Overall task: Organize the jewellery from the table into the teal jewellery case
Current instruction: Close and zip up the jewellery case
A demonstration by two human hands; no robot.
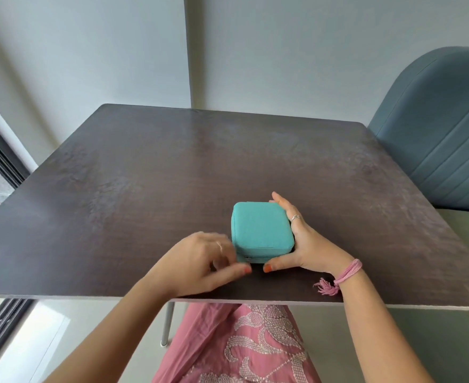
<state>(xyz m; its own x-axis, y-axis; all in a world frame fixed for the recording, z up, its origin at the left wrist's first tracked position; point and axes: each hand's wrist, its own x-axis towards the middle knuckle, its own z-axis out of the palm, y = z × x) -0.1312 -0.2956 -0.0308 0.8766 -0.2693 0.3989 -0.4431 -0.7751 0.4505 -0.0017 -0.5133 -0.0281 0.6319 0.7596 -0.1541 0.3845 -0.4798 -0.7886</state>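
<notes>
Head view: closed teal jewellery case (261, 228) lies flat, zipper front facing the person.

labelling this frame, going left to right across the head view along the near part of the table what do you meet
left hand at the zip, closed square teal fabric jewellery case, right hand gripping the case's side, pink thread wrist band, blue-grey padded chair beyond the dark wooden table

A room in a home. A dark wood-grain square table (172, 175) stands against plain pale walls (89, 51). A blue-grey padded chair (435, 128) sits beside it.
</notes>
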